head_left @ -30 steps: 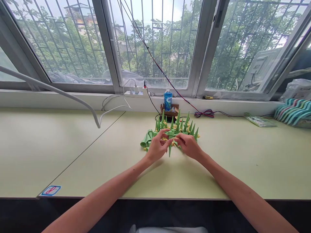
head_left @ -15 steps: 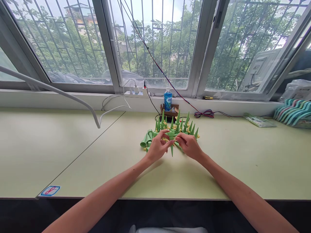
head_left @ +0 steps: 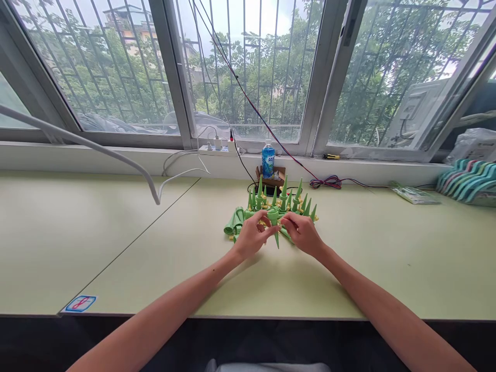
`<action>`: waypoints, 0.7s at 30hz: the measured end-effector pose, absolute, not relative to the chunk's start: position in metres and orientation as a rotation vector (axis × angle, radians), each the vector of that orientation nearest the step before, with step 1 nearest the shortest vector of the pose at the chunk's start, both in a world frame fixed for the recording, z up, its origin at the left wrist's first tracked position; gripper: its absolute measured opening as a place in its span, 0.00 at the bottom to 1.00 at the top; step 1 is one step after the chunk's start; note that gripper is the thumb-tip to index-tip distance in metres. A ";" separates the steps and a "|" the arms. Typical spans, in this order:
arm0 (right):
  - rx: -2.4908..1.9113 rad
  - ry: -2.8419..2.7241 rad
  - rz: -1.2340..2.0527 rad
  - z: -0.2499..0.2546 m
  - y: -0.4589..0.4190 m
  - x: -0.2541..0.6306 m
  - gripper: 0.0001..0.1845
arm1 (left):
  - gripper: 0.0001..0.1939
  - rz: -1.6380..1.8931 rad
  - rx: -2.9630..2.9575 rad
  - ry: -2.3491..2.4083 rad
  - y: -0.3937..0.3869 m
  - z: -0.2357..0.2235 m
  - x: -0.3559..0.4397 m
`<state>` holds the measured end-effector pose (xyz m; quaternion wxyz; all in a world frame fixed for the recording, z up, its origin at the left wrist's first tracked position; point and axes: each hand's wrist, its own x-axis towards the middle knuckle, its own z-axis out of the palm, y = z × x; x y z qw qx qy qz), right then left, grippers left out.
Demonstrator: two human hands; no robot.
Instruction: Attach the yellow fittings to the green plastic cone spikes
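My left hand [head_left: 251, 235] grips a green plastic watering spike [head_left: 273, 217] between thumb and fingers. Its wide cup end is up and its pointed tip is down, slightly tilted, above the table. Against the spike's right side, the fingertips of my right hand [head_left: 303, 232] are closed in a pinch at a small yellow valve, mostly hidden by the fingers. Just behind both hands, several more green spikes [head_left: 284, 191] with yellow valves stand point up in a cluster. Green tapered pieces [head_left: 233, 222] lie to the left of my left hand.
At the back of the pale green table [head_left: 155, 274] a blue bottle [head_left: 267, 161] stands by a small cardboard box [head_left: 279, 175]. Bundled cable [head_left: 329, 181] and a flat plastic packet [head_left: 414, 193] lie right of it. Teal hangers [head_left: 468, 181] are stacked at far right. A white cable [head_left: 127, 161] hangs at left.
The held spike has turned and tilted a little: its cup opening shows more, and its tip has shifted slightly right. Both hands stay in nearly the same place.
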<state>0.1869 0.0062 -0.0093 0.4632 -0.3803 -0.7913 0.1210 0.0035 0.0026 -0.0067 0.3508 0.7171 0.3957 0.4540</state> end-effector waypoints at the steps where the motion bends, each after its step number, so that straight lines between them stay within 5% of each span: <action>1: -0.934 -1.946 0.299 -0.009 0.006 0.187 0.17 | 0.23 1.173 1.864 1.027 0.003 -0.006 0.004; 21: -0.906 -1.962 0.412 -0.005 0.003 0.185 0.18 | 0.17 1.104 1.919 1.065 0.003 -0.010 0.006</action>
